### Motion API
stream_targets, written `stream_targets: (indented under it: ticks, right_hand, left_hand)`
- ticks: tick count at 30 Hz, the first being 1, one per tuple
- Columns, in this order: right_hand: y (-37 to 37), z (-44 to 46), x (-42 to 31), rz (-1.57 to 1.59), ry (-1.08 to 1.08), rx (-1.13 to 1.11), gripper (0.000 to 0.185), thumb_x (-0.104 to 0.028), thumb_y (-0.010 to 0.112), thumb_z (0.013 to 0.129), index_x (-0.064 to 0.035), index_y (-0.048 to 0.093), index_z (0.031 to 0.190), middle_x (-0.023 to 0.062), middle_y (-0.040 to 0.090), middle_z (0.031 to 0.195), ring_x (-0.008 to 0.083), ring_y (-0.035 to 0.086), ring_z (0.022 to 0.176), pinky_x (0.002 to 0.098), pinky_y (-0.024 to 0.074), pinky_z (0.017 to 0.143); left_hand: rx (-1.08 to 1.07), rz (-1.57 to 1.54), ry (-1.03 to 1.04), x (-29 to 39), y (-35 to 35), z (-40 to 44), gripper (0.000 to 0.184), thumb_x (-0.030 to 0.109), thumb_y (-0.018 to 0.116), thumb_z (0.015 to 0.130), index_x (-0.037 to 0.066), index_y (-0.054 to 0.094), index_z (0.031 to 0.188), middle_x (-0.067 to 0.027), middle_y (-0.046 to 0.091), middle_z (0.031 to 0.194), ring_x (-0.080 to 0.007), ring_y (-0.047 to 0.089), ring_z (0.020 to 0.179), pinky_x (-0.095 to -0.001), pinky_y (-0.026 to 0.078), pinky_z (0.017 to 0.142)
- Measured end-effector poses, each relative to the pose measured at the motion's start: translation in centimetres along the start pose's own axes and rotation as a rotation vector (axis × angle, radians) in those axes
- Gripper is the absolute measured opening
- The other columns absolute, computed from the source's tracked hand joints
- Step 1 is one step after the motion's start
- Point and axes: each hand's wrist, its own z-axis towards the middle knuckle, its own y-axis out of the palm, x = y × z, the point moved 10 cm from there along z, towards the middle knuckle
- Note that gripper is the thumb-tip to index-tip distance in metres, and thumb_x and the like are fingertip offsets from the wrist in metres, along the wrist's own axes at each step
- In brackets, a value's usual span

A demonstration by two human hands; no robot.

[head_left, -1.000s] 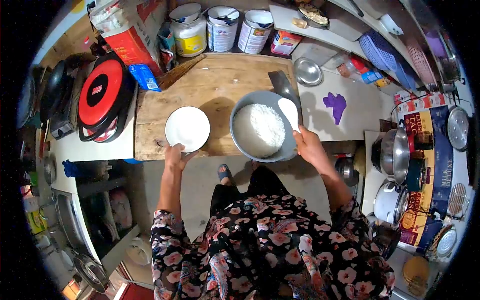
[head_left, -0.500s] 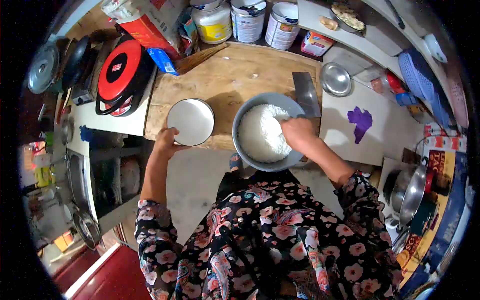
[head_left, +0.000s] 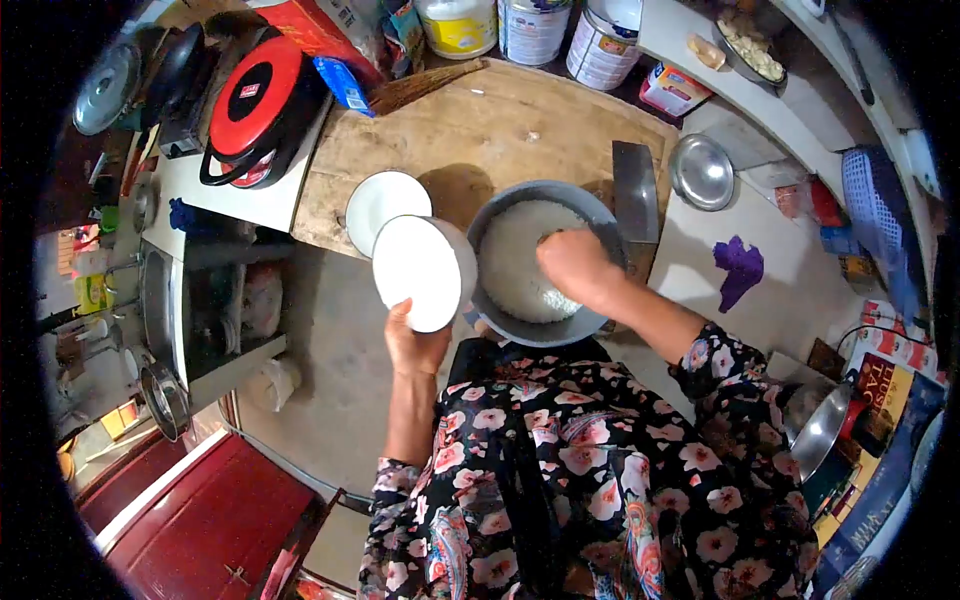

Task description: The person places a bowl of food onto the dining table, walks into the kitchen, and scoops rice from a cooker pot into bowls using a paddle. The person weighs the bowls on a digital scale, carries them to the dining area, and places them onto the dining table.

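Note:
My left hand point(head_left: 417, 340) grips a white enamel bowl point(head_left: 420, 275) by its near side, thumb at the rim. The bowl is tilted beside the left wall of a grey pot point(head_left: 483, 225); whether they touch I cannot tell. In the pot lie white grains like rice point(head_left: 515, 255), with a patch of white powder like flour point(head_left: 560, 300). Over them my right hand point(head_left: 578, 265) is closed in a fist; what it holds, if anything, is hidden. A second white enamel dish point(head_left: 390, 205) sits on the wooden board, partly behind the bowl.
The wooden board point(head_left: 470, 130) carries a flat metal blade point(head_left: 635, 180) at its right and a brush point(head_left: 430, 85) at its far edge. A red-lidded pot point(head_left: 262, 100) stands left. A steel plate point(head_left: 702, 172) and purple cloth point(head_left: 738, 270) lie right.
My left hand has lifted the bowl and brought it right and towards me, tilting it and uncovering the dish. My right hand has shifted left over the pot; less white powder shows.

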Motion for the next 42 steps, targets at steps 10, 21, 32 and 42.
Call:
stream_targets:
  ticks: [10, 21, 32, 42]
  right_hand:
    - [3.5, 0.8, 2.0, 0.169, 0.102, -0.014, 0.012, -0.01, 0.052, 0.061, -0.0018, 0.055, 0.069, 0.0177, 0.054, 0.063, 0.0333, 0.055, 0.061, 0.0411, 0.0435, 0.052]
    - [7.2, 1.6, 3.5, 0.418, 0.175, -0.051, 0.026, -0.025, 0.056, 0.066, -0.0032, 0.056, 0.081, 0.0154, 0.056, 0.074, 0.0307, 0.054, 0.073, 0.0374, 0.0418, 0.065]
    - [6.8, 0.5, 4.1, 0.668, 0.223, -0.047, 0.023, -0.019, 0.058, 0.067, -0.003, 0.055, 0.083, 0.0138, 0.057, 0.074, 0.0265, 0.055, 0.069, 0.0345, 0.0412, 0.061]
    - [4.0, -0.4, 3.7, 0.861, 0.078, 0.079, 0.019, -0.015, 0.056, 0.07, -0.0018, 0.052, 0.084, 0.0089, 0.053, 0.064, 0.0165, 0.051, 0.062, 0.0297, 0.0392, 0.056]
  left_hand:
    - [0.046, -0.034, -0.085, -1.4, 0.0, -0.1, 0.049, 0.019, 0.045, 0.069, 0.004, 0.034, 0.114, -0.0113, 0.046, 0.108, -0.0264, 0.044, 0.099, -0.0413, 0.035, 0.085]
    - [-0.001, -0.002, -0.073, -1.4, 0.3, 0.2, 0.055, 0.019, 0.05, 0.066, 0.004, 0.032, 0.116, -0.0116, 0.044, 0.11, -0.0282, 0.043, 0.1, -0.0422, 0.035, 0.084]
    - [-0.047, -0.004, -0.027, -1.3, 0.7, 0.0, 0.055, 0.023, 0.048, 0.069, 0.005, 0.03, 0.117, -0.0134, 0.041, 0.112, -0.0326, 0.043, 0.097, -0.0442, 0.037, 0.078]
    - [-0.075, -0.045, 0.039, 0.4, 0.9, -0.6, 0.054, 0.028, 0.043, 0.075, 0.007, 0.025, 0.121, -0.013, 0.035, 0.118, -0.029, 0.036, 0.107, -0.0449, 0.03, 0.088]
